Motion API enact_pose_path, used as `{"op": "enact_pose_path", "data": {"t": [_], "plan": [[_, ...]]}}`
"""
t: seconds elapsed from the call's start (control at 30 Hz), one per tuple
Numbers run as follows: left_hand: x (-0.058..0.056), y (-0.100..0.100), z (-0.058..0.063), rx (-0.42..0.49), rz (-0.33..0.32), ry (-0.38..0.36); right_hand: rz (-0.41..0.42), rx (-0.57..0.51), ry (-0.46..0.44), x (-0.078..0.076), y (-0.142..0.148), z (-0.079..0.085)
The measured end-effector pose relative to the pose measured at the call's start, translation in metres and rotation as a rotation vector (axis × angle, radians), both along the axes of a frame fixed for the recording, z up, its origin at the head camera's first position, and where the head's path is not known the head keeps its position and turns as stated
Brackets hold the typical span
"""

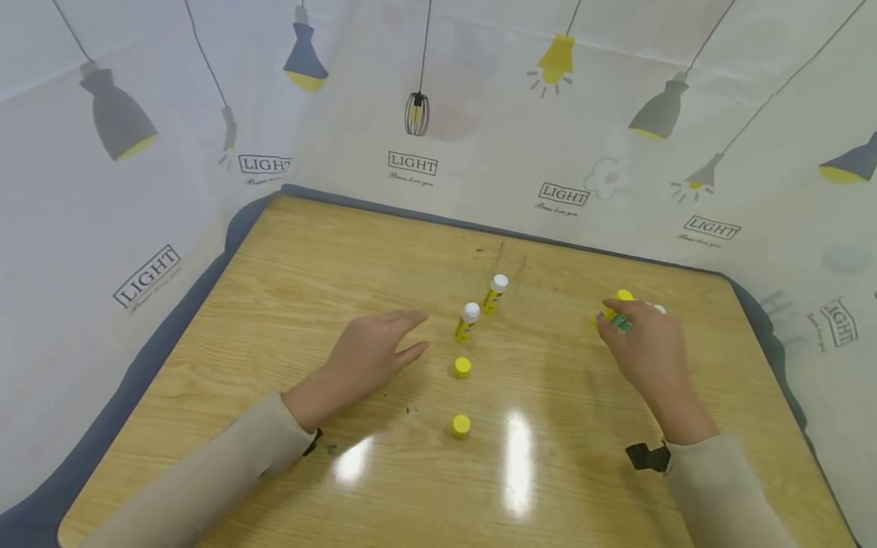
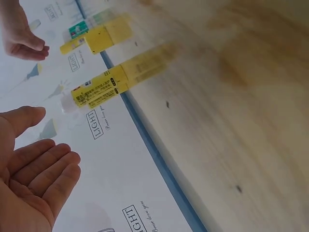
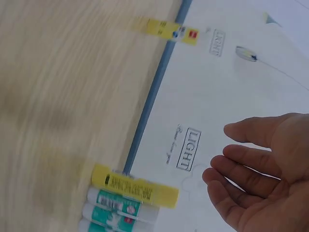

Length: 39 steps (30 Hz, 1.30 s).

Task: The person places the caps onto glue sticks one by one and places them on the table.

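Left hand (image 1: 363, 354): fingers wide, empty, beside two upright glue sticks (image 1: 467, 326)
Right hand (image 1: 649, 346): fingers loosely parted, empty, near green tubes (image 3: 116, 203)
Yellow caps (image 1: 462, 367): two, on the worktop (image 1: 274, 289)

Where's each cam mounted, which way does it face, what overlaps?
Head: worn on the head, looks forward and down at the table and printed backdrop; left hand, right hand and both sleeves show.
Left wrist: on that wrist, picture tilted, looks past the left hand to a white-topped yellow glue stick; the right hand shows upper left.
Right wrist: on that wrist, picture tilted, looks past the right hand to green glue sticks and the backdrop; no left hand.
Shared: head and left wrist both show both hands.
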<state>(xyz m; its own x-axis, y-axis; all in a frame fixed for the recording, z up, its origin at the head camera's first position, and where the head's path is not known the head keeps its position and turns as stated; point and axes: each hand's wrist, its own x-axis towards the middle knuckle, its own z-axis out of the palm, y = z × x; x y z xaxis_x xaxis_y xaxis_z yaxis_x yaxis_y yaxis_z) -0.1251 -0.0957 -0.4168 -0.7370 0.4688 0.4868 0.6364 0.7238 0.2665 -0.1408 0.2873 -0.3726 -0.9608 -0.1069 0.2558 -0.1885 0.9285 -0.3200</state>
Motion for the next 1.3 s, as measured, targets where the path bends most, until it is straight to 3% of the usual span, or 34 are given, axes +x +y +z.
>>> {"op": "enact_pose_path", "data": {"t": [0.17,0.37,0.53,0.77,0.93,1.2,1.3], "plan": [[-0.004,0.009,0.005,0.001,0.013,-0.076,0.001,-0.079,0.041,0.021,-0.015,-0.005],[-0.011,0.018,0.010,0.052,0.054,-0.318,0.020,-0.194,0.012,0.039,-0.032,-0.012],[-0.025,0.024,0.003,0.083,0.080,-0.500,0.041,-0.260,-0.041,0.048,-0.046,-0.021],[-0.044,0.033,-0.010,0.251,0.065,-0.743,0.052,-0.369,-0.119,0.057,-0.064,-0.028],[-0.058,0.042,-0.014,0.275,0.062,-0.828,0.059,-0.438,-0.198,0.064,-0.073,-0.032],[-0.073,0.054,-0.020,0.395,0.026,-0.944,0.125,-0.519,-0.191,0.071,-0.088,-0.036],[-0.075,0.059,-0.022,0.413,0.033,-0.950,0.137,-0.537,-0.187,0.074,-0.091,-0.038]]}}
